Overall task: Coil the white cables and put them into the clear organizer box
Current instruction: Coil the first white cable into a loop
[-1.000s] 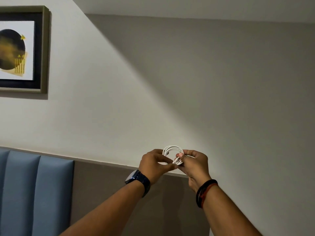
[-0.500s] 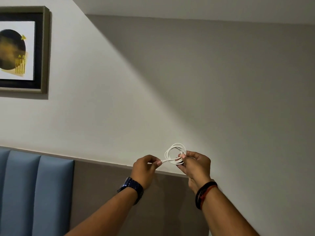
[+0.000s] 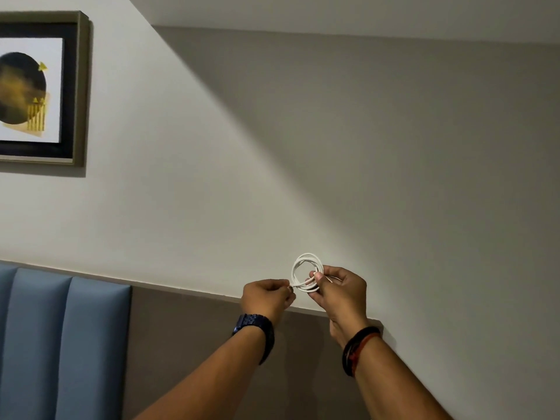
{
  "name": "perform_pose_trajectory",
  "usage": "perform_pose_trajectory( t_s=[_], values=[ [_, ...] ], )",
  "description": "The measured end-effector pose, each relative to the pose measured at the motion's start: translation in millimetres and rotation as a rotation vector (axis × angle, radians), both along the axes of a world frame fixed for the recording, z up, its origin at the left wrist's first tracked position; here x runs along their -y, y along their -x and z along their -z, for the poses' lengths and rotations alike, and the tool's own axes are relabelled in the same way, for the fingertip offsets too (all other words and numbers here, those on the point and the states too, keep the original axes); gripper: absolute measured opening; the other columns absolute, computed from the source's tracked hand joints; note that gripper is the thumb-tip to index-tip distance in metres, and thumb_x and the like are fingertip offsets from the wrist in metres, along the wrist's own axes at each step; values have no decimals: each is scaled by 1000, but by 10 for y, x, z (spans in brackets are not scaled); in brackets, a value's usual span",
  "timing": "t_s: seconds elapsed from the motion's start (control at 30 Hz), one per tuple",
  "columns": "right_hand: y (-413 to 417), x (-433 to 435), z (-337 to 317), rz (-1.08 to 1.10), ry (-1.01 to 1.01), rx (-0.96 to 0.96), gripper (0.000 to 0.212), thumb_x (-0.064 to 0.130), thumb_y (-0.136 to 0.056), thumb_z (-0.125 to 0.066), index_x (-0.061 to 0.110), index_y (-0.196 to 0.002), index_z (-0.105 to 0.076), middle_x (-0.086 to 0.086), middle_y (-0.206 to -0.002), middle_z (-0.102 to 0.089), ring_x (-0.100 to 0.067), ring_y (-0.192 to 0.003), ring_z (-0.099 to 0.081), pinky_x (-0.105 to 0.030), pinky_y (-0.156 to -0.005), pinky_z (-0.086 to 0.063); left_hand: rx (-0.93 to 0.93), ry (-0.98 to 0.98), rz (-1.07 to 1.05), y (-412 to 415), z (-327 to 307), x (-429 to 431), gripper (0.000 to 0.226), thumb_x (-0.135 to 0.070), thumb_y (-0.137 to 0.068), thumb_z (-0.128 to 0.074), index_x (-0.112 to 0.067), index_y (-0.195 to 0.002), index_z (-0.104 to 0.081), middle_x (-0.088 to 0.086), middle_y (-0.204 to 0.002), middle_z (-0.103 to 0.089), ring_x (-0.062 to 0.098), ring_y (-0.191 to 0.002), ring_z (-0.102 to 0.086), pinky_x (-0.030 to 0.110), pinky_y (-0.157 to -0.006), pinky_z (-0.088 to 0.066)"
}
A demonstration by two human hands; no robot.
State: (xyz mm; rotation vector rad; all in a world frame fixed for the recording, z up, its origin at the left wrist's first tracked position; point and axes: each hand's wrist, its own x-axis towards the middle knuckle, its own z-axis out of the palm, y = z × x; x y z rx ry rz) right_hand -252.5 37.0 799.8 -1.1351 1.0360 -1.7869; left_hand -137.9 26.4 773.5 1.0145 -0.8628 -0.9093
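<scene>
A white cable [image 3: 303, 269] is wound into a small round coil, held up in the air in front of the wall. My right hand [image 3: 341, 291] pinches the coil's right side between thumb and fingers. My left hand [image 3: 266, 297], just left of the coil, grips the cable's loose end, which runs a short way into the loops. The clear organizer box is not in view.
A pale wall fills most of the view, with a framed picture [image 3: 42, 89] at the upper left. A blue padded headboard [image 3: 60, 344] and a grey-brown panel [image 3: 188, 338] lie along the bottom left. A watch sits on my left wrist, bands on my right.
My left hand drew the cable's end out leftward from the coil, then came back closer to it. The coil now stands a little larger and rounder.
</scene>
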Motion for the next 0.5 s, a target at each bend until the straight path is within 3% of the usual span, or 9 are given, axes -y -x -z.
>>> perform_pose_trajectory(
  t_s=[0.1, 0.23, 0.37, 0.43, 0.5],
  values=[
    [-5, -10, -1, 2, 27, -17, 13, 1, -81, -71, 13, -81, -65, -12, -88, -71, -25, -80, -71, -26, -59, -58, -131, -7, 71, 72, -53, -1, 17, -3, -77, -64, 2, -63, -70, 23, -78, -73, 31, -79, -72, 36, -79, -59],
    [16, -39, -3, -37, 48, -24, 11, 3, -82, -71, 13, -83, -66, -10, -87, -73, -22, -79, -72, -25, -62, -59, -201, 8, 184, 25, -89, 14, 29, -17, -64, -85, 5, -77, -73, 19, -81, -75, 26, -78, -74, 29, -74, -60],
    [7, -51, 18, -79, 36, -36, 11, 2, -82, -70, 13, -82, -67, -9, -85, -73, -21, -79, -72, -23, -60, -59, -220, -33, 158, 3, -135, 35, 15, 3, -66, -78, 8, -79, -72, 19, -76, -74, 25, -71, -74, 24, -62, -60],
    [-10, -33, 29, -70, 36, -56, 9, 2, -82, -69, 11, -84, -68, -10, -86, -73, -21, -79, -72, -24, -61, -59, -226, -37, 137, 16, -165, 33, 2, 6, -68, -72, 6, -70, -72, 18, -72, -73, 24, -66, -73, 22, -55, -58],
    [-21, -2, 40, -2, 17, -77, 7, 3, -83, -69, 8, -88, -68, -11, -86, -73, -22, -78, -72, -27, -64, -60, -210, -25, 119, 24, -174, 39, 3, 4, -70, -70, 3, -72, -72, 17, -76, -73, 24, -71, -73, 22, -57, -58]
  ],
)
